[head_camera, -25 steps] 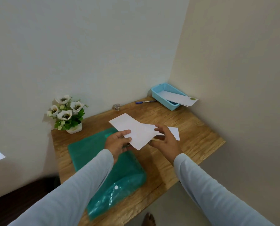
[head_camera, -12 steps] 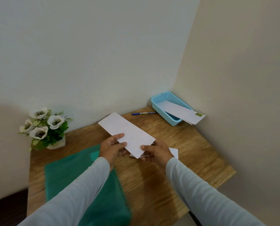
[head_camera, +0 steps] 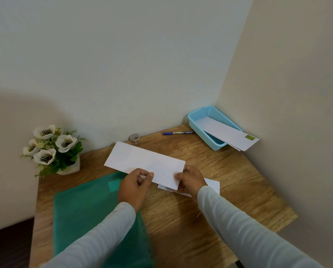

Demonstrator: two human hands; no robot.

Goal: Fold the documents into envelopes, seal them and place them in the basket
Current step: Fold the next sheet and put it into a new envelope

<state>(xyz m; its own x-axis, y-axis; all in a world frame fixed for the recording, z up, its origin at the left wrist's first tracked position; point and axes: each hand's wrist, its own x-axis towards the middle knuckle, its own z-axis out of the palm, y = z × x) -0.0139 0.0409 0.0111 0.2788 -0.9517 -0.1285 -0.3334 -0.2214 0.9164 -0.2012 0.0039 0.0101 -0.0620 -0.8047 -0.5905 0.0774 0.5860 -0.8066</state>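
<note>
A long white envelope (head_camera: 142, 161) is held just above the wooden desk (head_camera: 229, 186). My left hand (head_camera: 134, 185) pinches its near edge, and my right hand (head_camera: 190, 178) grips its right end. Under my right hand a folded white paper (head_camera: 213, 184) lies on the desk, partly hidden. The light blue basket (head_camera: 198, 122) stands in the far right corner with sealed white envelopes (head_camera: 229, 135) resting across it, one with a green stamp.
A green plastic folder (head_camera: 84, 207) lies on the desk's left half. A pot of white flowers (head_camera: 53, 149) stands at the back left. A small tape roll (head_camera: 134, 138) and a blue pen (head_camera: 178, 133) lie by the back wall. Walls close in behind and to the right.
The envelope has turned from a steep slant to nearly level across the desk. Both hands kept their hold on it. The camera view has shifted, bringing the desk closer.
</note>
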